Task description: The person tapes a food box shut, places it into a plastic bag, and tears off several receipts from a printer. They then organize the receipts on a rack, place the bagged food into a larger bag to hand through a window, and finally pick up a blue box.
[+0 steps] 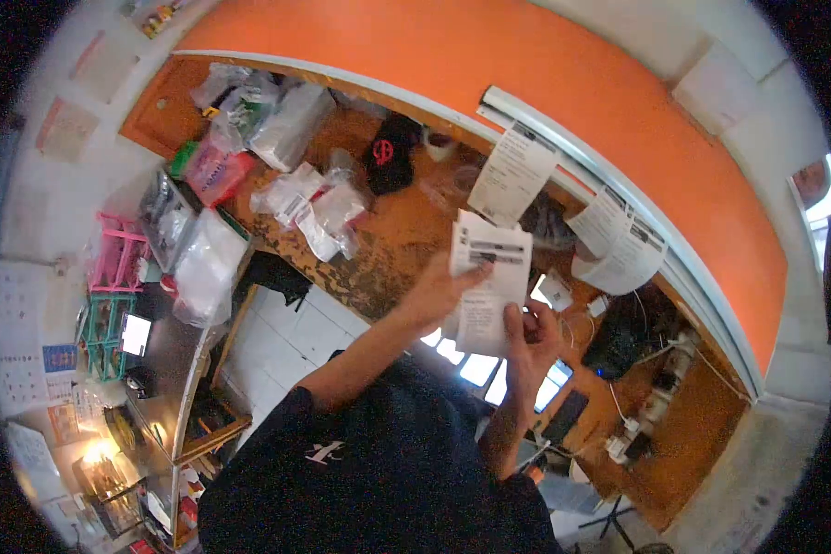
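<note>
A stack of printed paper slips [491, 305] is held up in front of my chest, over the table. My right hand [531, 340] grips it at the lower right edge, with the thumb on the front face. My left hand [439, 294] is at the left edge, its fingers closed over the front of the top slip, near a dark printed bar. Just behind the stack, another printed sheet [515, 175] hangs from the shelf edge. Lit screens [478, 369] show below the slips, partly hidden by them and my right hand.
Clear plastic packages [319, 210] and a black cap [391, 155] with a red emblem lie on the worn wooden table [379, 268]. More printed sheets [623, 245] hang at the right. Cables and a power strip [660, 402] are at the right end. Bagged goods [291, 125] pile up far left.
</note>
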### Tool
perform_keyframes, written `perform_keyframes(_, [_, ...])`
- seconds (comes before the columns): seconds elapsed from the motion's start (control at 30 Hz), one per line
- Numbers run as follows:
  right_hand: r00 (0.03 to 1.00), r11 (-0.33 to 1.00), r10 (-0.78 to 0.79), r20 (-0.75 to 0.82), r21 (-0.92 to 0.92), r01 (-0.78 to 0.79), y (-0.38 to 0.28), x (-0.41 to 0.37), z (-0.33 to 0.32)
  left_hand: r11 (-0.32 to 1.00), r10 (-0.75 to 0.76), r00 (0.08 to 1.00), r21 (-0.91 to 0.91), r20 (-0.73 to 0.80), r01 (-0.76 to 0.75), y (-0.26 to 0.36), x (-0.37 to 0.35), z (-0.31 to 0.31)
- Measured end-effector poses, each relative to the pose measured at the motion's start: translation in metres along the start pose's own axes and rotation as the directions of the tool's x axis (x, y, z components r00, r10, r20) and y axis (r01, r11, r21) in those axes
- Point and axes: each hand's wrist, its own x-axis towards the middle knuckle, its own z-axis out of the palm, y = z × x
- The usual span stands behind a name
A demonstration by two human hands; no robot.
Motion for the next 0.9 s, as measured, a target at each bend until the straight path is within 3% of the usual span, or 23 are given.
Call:
perform_keyframes(0.1, [1.0,1.0,-0.016,0.008,-0.011,0.016,-0.002,0.0,0.016,0.988,0.033,0.997,-0.148,-0.074,-0.043,0.013,-0.012,-0.004])
perform_keyframes(0.17, [1.0,1.0,-0.015,0.017,-0.02,0.016,-0.013,-0.003,0.026,0.975,0.135,0.982,-0.16,-0.132,-0.155,0.021,-0.02,-0.005])
perform_keyframes(0.4, [0.998,0.993,-0.048,0.03,-0.111,0.051,-0.019,-0.01,0.036,0.96,0.198,0.972,-0.176,-0.125,-0.218,0.026,-0.03,-0.012])
perform_keyframes(0.5, [0.999,0.998,-0.049,0.023,-0.038,0.05,-0.016,-0.011,0.038,0.967,0.167,0.978,-0.172,-0.126,-0.188,0.027,-0.032,-0.012])
perform_keyframes(0.6, [1.0,0.996,0.019,0.002,-0.089,-0.019,-0.021,-0.013,0.038,0.967,0.162,0.982,-0.181,-0.099,-0.178,0.03,-0.034,-0.012])
perform_keyframes(0.9, [1.0,0.998,-0.012,0.001,-0.064,0.012,-0.015,-0.011,0.034,0.967,0.171,0.981,-0.177,-0.092,-0.185,0.026,-0.032,-0.011])
